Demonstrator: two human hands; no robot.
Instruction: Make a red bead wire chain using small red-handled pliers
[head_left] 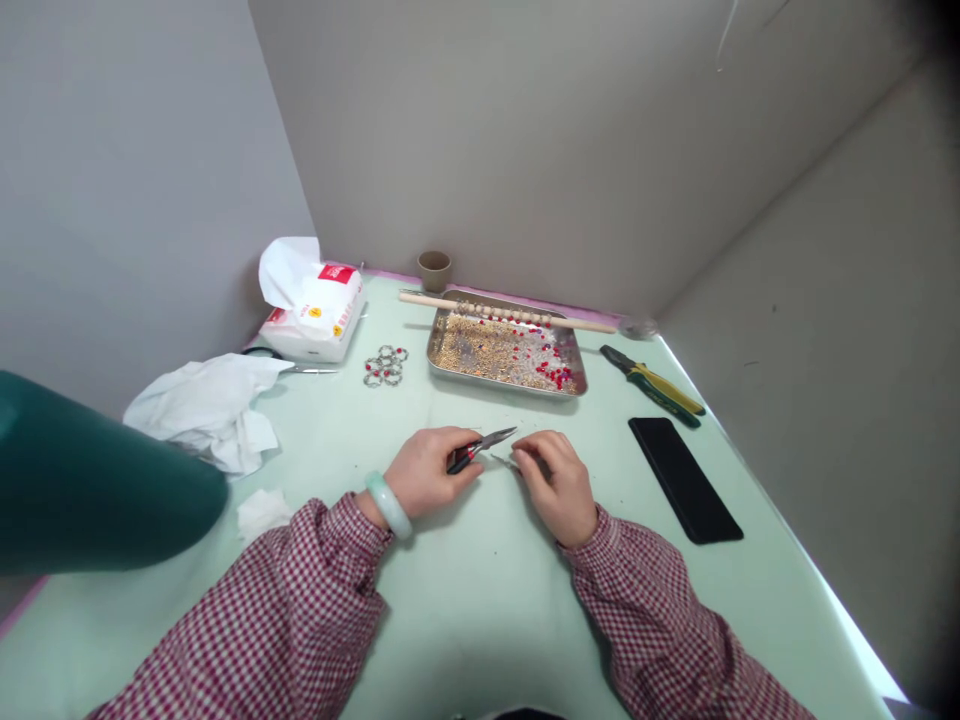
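My left hand [431, 468] is closed around small pliers [480, 446] with dark handles, a bit of red and pointed metal jaws. The jaws point right, toward my right hand [556, 482]. My right hand's fingers are pinched together on a thin, wire-like piece [504, 461]; its exact kind is too small to make out. Beyond both hands stands a metal tray [495, 388] of gold, clear and red beads. Across it lies a wooden stick [585, 324] with small rings and red beads along it. Several beaded rings [385, 367] lie left of the tray.
Tissue pack [322, 315] and crumpled tissue [214, 410] lie at left, with scissors [311, 370] partly under them. A large green cylindrical object [97, 480] juts in at left. A small cup [434, 270] stands behind. Green-and-yellow pliers [654, 386] and a black flat case [685, 480] lie at right.
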